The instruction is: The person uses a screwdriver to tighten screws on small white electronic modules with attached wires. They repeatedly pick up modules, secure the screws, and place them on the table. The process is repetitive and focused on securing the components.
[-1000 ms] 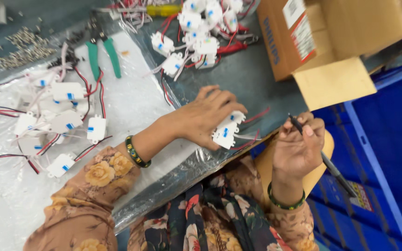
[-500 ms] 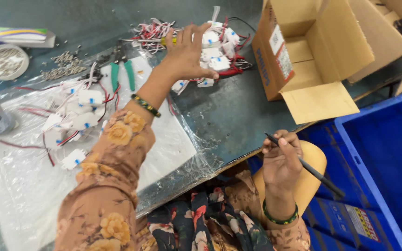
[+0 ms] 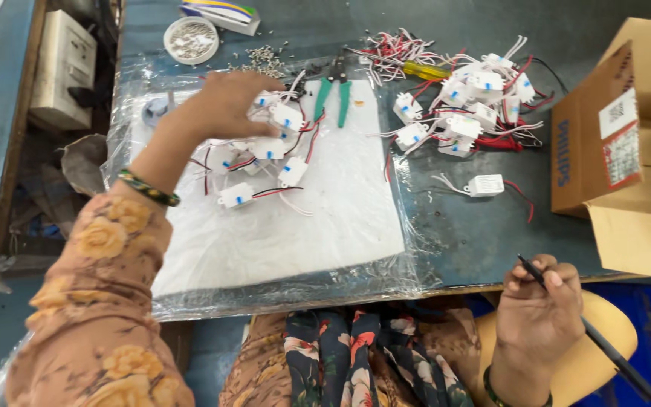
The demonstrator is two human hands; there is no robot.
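Right now your left hand [image 3: 220, 105] reaches out over the white sheet [image 3: 303, 234] on the desk [image 3: 461, 234], its fingers [image 3: 261, 130] curled loosely down onto a cluster of small white plastic modules [image 3: 265, 162] with red, black and white wires; whether they actually grip one you cannot tell, since the hand covers the contact. Your right hand [image 3: 540, 316] sits well apart, near the desk's front edge above your lap, its fingers closed on a thin black pen-like tool [image 3: 604, 347] that slants down to the right. A second, larger pile of white modules [image 3: 469, 105] lies at the far right of the desk, with one lone module [image 3: 485, 185] just below it. Green-handled pliers [image 3: 334, 94] rest at the top of the sheet, beside a yellow-handled screwdriver [image 3: 416, 69]. A round tin of small screws [image 3: 191, 38] stands at the far edge, and an open cardboard box [image 3: 627, 158] stands on the right.
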